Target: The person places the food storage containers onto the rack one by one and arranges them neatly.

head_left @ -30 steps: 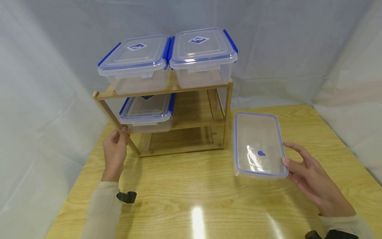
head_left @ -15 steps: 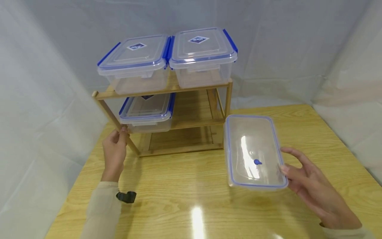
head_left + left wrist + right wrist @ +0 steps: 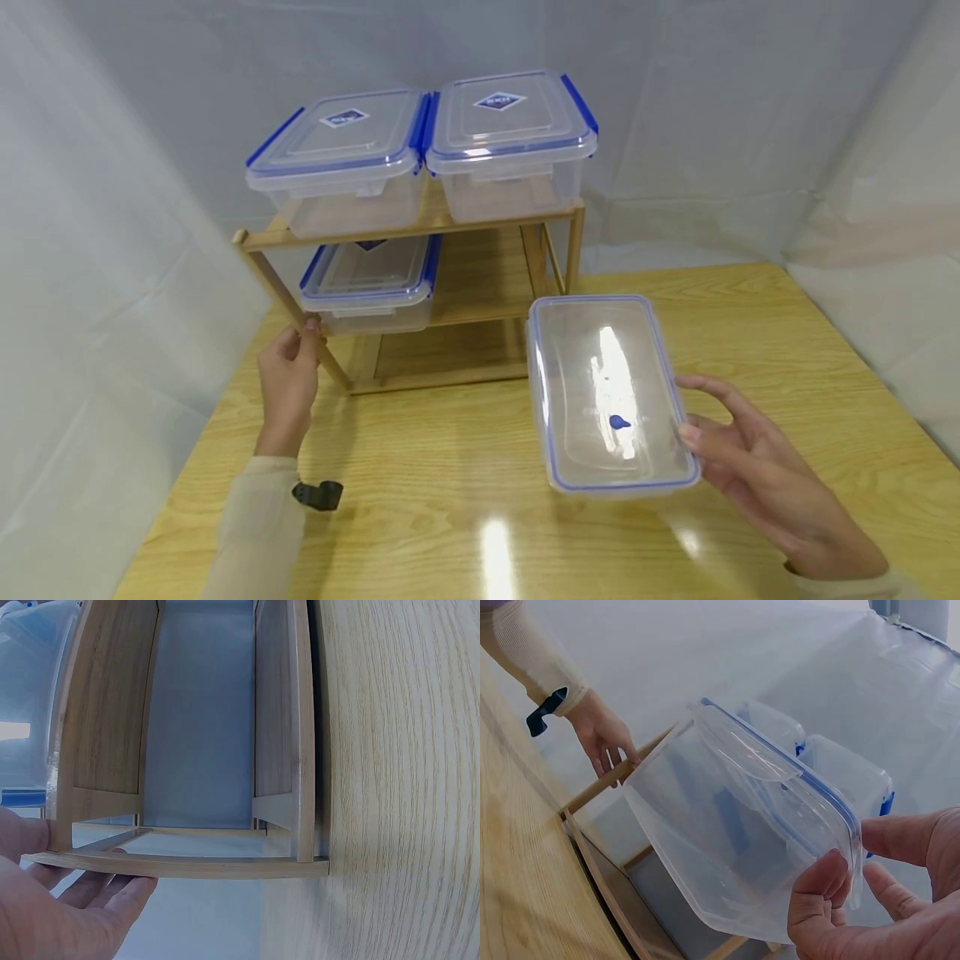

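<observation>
Beside the wooden rack (image 3: 420,275), just off its right front post, the right hand (image 3: 757,467) held a clear lidded container (image 3: 607,392) above the table (image 3: 450,500), thumb on the lid's near corner and fingers curled beneath its edge. The container's lid had a blue seal line around its rim and a small blue mark near the middle; the right wrist view showed the box tilted, its near end pinched between thumb and fingers (image 3: 825,889).

At the rack's left front post the left hand (image 3: 288,379) was closed around the wood, and the left wrist view showed its fingers (image 3: 105,889) lying under the rack's frame.

On the rack's top shelf stood two containers with blue clips, the left top container (image 3: 341,158) and the right top container (image 3: 510,137), touching side by side. On the middle shelf, at its left half, sat a third container (image 3: 371,279); the right half of that shelf lay open toward the held box, with the right post between them.

Each top lid carried a dark blue diamond label (image 3: 498,101) with pale lettering, too small to read. A white cloth backdrop (image 3: 750,108) hung behind the rack.
</observation>
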Available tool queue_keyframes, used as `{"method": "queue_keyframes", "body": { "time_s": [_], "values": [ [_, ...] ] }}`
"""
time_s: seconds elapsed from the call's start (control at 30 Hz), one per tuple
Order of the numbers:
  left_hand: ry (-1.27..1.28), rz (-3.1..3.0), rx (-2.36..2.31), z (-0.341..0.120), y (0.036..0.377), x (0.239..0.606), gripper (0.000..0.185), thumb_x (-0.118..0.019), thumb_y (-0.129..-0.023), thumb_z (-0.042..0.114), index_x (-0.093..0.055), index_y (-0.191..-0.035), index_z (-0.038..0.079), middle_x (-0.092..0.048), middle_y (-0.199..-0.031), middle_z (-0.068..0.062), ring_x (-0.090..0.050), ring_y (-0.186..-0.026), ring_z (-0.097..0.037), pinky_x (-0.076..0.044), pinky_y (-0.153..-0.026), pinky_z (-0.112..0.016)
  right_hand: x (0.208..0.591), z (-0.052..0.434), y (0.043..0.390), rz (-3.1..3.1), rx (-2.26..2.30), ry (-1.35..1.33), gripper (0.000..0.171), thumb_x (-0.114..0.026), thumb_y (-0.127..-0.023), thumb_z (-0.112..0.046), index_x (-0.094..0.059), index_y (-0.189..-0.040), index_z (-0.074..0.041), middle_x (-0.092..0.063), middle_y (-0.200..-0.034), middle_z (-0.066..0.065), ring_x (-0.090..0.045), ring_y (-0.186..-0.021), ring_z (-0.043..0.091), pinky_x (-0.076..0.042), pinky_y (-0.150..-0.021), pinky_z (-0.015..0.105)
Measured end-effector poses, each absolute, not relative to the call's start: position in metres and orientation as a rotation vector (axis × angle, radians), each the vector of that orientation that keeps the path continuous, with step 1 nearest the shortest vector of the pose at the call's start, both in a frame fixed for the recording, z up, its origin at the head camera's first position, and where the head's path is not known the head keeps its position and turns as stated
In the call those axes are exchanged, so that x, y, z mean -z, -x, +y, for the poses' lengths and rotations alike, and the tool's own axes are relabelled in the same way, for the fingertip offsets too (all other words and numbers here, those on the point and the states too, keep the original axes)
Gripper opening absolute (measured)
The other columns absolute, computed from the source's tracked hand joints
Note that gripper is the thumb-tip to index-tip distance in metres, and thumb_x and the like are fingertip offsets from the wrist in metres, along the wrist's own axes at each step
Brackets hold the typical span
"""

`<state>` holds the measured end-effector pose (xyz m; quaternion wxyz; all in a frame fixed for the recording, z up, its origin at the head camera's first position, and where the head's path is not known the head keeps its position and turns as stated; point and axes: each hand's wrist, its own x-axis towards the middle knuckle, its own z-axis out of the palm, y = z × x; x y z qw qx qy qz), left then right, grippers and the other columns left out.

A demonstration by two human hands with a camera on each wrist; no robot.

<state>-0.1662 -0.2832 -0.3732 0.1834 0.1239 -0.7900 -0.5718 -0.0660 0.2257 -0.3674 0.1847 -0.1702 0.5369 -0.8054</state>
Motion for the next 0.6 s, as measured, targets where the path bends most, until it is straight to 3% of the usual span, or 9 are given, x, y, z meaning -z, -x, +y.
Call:
{"method": "queue_keyframes", "body": {
  "time_s": [0.27,0.6],
  "values": [
    [-0.329,-2.225,1.613,-0.282,0.165,0.372,0.050,-0.047,-0.107,0.042,-0.060,-0.141,0.008,-0.059,-0.140,-0.015,-0.053,-0.131,-0.025,-0.046,-0.101,-0.043,0.368,0.209,0.069,1.527,2.243,0.600,0.056,-0.037,-0.105,0.010,-0.036,-0.153,-0.019,-0.067,-0.129,0.012,-0.066,-0.113,0.024,-0.054,-0.098,0.039],
    [-0.352,-2.222,1.639,-0.283,0.164,0.372,0.051,-0.047,-0.107,0.044,-0.059,-0.142,0.010,-0.057,-0.143,-0.016,-0.050,-0.134,-0.028,-0.042,-0.111,-0.049,0.355,0.184,0.072,1.574,2.203,0.600,0.054,-0.043,-0.105,0.007,-0.033,-0.153,-0.015,-0.064,-0.129,0.015,-0.065,-0.113,0.026,-0.053,-0.098,0.041]
  ]
}}
